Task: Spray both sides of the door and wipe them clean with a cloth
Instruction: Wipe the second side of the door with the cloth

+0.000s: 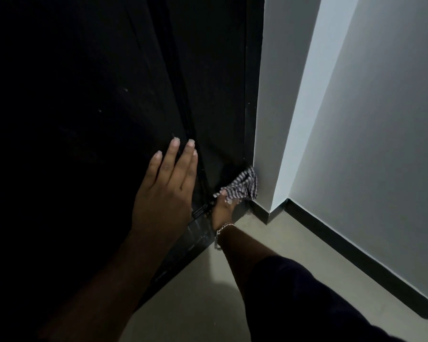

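Observation:
A black door (84,107) fills the left half of the head view, standing ajar, with its edge running down to the floor. My left hand (166,188) lies flat on the door's face near its edge, fingers straight and pressed against it. My right hand (224,209), a chain bracelet at its wrist, grips a striped cloth (242,185) low down, pressed against the dark surface beside the door frame (251,95), close to the floor. No spray bottle is in view.
A pale grey wall (381,144) with a white corner strip (299,119) stands to the right. A black skirting board (344,253) runs along its foot. The floor (195,292) is beige.

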